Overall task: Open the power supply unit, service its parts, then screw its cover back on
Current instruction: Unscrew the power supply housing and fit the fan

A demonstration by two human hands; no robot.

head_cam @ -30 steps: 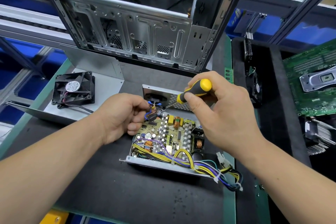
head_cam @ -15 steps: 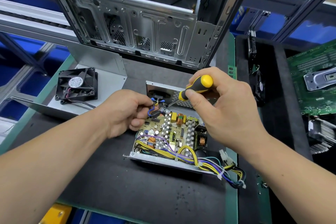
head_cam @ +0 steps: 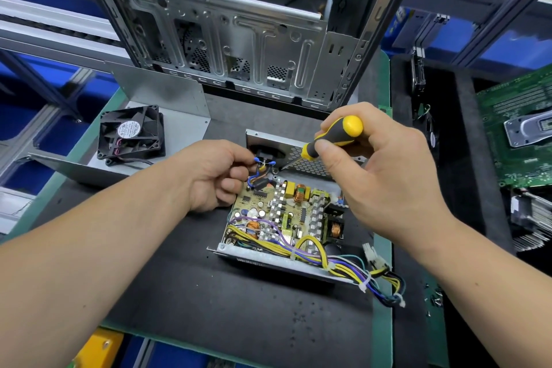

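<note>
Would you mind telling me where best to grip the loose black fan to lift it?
Probably pinch the fan by its square frame, across two opposite outer walls, coming from above. It lies flat on the metal cover, hub label up, so the walls are exposed; avoid the blades and its trailing lead.

computer case: bare shiny sheet metal | mat: matt black, speckled | screwdriver handle: smooth yellow-black plastic | fan: black plastic
</note>
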